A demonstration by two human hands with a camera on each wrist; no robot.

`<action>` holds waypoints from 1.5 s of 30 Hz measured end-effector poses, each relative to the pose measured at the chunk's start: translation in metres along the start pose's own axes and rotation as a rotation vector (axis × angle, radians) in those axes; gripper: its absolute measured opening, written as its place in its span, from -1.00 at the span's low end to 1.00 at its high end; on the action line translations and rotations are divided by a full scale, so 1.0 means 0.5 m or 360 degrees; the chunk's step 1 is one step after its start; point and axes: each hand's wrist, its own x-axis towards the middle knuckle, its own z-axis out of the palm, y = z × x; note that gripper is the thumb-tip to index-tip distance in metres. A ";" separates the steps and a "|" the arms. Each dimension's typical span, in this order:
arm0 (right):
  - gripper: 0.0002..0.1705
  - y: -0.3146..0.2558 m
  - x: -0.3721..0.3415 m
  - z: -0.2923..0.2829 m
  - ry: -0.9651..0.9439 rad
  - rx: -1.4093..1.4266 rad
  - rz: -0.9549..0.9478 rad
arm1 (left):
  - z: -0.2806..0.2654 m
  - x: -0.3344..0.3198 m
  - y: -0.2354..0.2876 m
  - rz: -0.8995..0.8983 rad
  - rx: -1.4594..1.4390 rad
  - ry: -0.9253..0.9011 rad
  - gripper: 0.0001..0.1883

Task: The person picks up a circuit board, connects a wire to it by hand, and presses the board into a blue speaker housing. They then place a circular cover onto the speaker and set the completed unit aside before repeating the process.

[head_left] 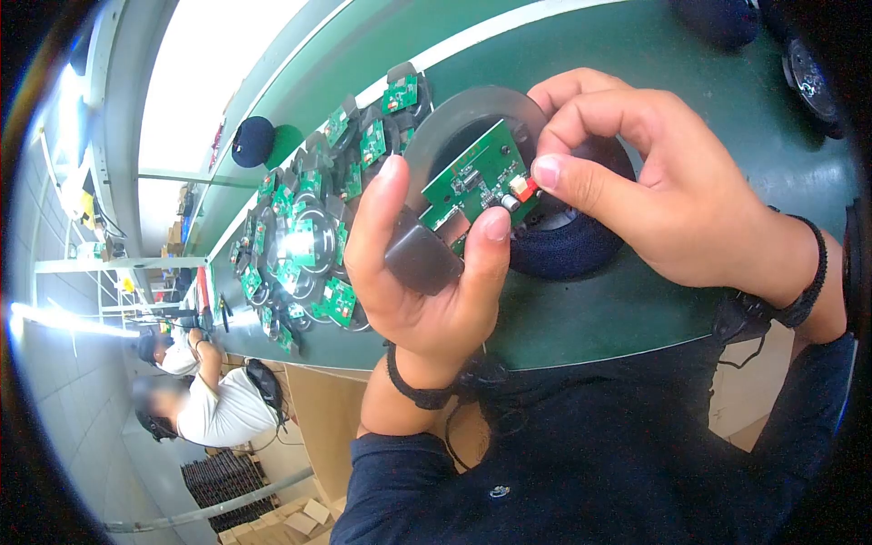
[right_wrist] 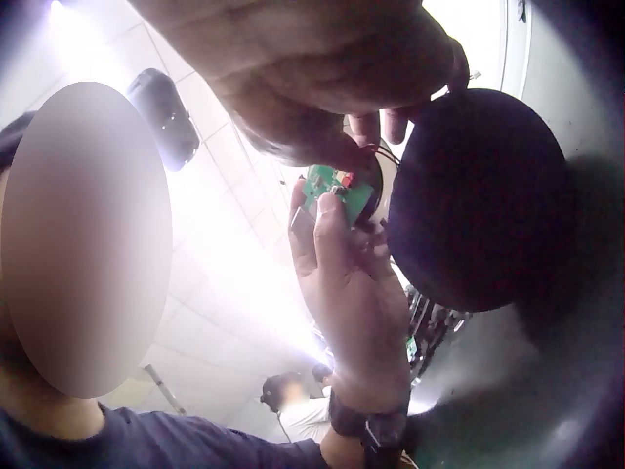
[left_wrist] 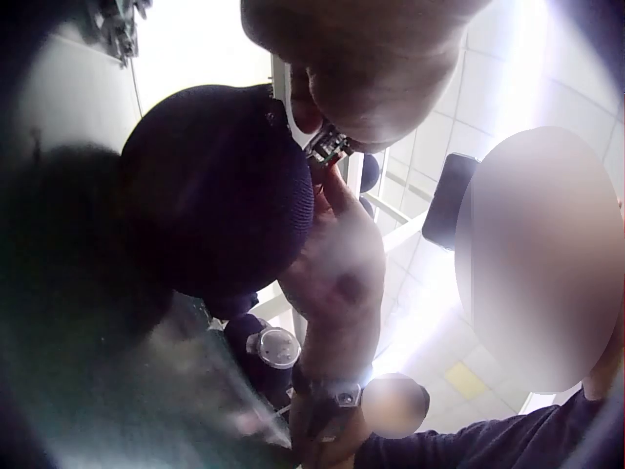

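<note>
My left hand [head_left: 427, 309] holds a green circuit board [head_left: 481, 163], its thumb on the board's near edge beside a small silver capacitor. The board sits on a smoky grey round plastic piece [head_left: 447, 127]. At a red and white connector [head_left: 524, 188] on the board, the thumb and forefinger of my right hand [head_left: 663, 186] pinch the red plug. Thin wires [right_wrist: 387, 153] run from there toward a round housing in dark blue fabric [head_left: 568, 252], which stands on the green bench right below the hands. In the left wrist view the fabric housing [left_wrist: 220, 191] covers much of the work.
Several similar green boards on grey plastic pieces [head_left: 304, 241] are heaped on the bench [head_left: 599, 318] to the left. Another dark fabric dome [head_left: 252, 142] stands behind them. More dark round parts [head_left: 808, 82] lie at the far right. People in white shirts [head_left: 227, 409] sit farther along the bench.
</note>
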 end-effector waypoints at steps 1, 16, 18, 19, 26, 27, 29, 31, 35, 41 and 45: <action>-0.88 0.006 -0.001 0.005 0.0064 -0.0025 -0.0102 | 0.000 0.001 -0.001 0.0023 0.0002 -0.0001 -0.25; -0.91 0.014 0.012 -0.003 0.0085 0.0001 -0.0260 | 0.006 0.010 0.008 -0.0568 -0.0436 0.0210 -0.31; -0.92 0.006 0.015 -0.010 0.0042 -0.0038 -0.0216 | 0.005 0.009 0.004 -0.0568 -0.0390 0.0204 -0.31; -0.92 0.003 0.015 -0.013 0.0014 -0.0069 -0.0164 | 0.009 0.008 -0.003 -0.0505 -0.0365 0.0209 -0.31; -0.88 0.000 0.011 -0.010 -0.0009 -0.0130 -0.0052 | 0.004 0.009 0.004 -0.0449 -0.0410 0.0106 -0.34; -0.88 0.002 0.009 -0.007 0.0017 -0.0129 -0.0056 | 0.005 0.008 0.005 -0.0457 -0.0413 0.0118 -0.34; -0.87 0.004 0.008 -0.001 0.0038 -0.0135 -0.0061 | 0.006 0.005 0.013 -0.0547 -0.0419 0.0145 -0.34; -0.87 0.005 0.007 0.003 0.0063 -0.0148 -0.0088 | 0.008 0.003 0.015 -0.0639 -0.0432 0.0169 -0.33; -0.83 0.009 0.013 -0.006 0.0056 -0.0123 -0.0133 | 0.014 -0.002 0.013 -0.0316 -0.0252 0.0216 -0.36; -0.70 0.069 0.050 -0.066 -0.0165 0.0060 -0.0325 | 0.005 0.003 0.001 0.0556 0.0042 -0.0093 -0.43; -0.67 0.084 0.059 -0.076 -0.0274 0.0000 -0.0435 | -0.038 0.003 0.023 0.0599 0.0090 -0.0442 -0.58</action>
